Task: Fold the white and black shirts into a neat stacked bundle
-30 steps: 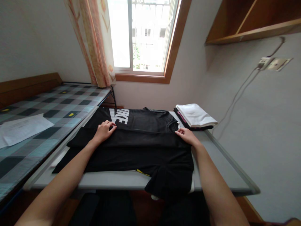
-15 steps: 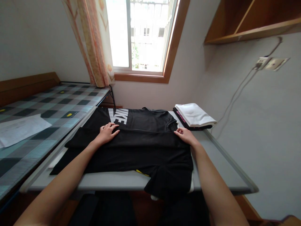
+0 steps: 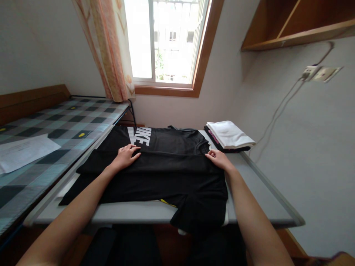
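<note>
A black T-shirt [image 3: 166, 173] with white lettering lies spread on a grey table [image 3: 257, 188], one edge folded over toward the middle and a sleeve hanging off the front edge. My left hand [image 3: 126, 156] rests on the fold line near the lettering, fingers stretched flat on the cloth. My right hand [image 3: 219, 159] is at the fold's right end by the collar, with its fingers pinched on the shirt's edge.
A folded white garment on a dark one [image 3: 229, 136] sits at the table's far right corner. A bed with a checked cover [image 3: 69, 123] and a sheet of paper [image 3: 24, 151] stands to the left. Window, curtain, wall shelf and socket with cables surround the table.
My left hand's fingers went from curled on the cloth to stretched flat and slid slightly right. The right hand has barely moved.
</note>
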{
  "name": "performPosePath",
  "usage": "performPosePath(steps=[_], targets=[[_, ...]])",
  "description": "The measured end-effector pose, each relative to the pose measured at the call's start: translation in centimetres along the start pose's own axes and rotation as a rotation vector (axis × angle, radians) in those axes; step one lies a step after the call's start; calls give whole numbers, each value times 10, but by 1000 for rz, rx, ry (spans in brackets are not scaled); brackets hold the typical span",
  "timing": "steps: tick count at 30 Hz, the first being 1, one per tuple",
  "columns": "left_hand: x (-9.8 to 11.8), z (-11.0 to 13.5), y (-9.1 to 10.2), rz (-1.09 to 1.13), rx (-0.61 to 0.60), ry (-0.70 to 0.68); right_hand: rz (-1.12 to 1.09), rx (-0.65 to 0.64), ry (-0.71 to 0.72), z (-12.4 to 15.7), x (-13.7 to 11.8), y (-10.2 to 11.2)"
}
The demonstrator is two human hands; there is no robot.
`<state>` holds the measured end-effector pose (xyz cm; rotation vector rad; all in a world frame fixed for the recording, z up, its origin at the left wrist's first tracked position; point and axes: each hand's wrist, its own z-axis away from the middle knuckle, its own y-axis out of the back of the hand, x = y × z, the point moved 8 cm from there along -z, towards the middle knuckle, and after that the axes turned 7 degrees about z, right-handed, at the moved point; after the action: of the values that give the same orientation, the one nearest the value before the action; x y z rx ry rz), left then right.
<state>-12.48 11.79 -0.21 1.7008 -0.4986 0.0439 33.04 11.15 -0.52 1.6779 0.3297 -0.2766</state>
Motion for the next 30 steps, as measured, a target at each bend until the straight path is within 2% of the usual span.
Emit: performPosePath(steps=[30], targets=[[3,1,0,-20,-19,-3,11,43,22,0,-2,2]])
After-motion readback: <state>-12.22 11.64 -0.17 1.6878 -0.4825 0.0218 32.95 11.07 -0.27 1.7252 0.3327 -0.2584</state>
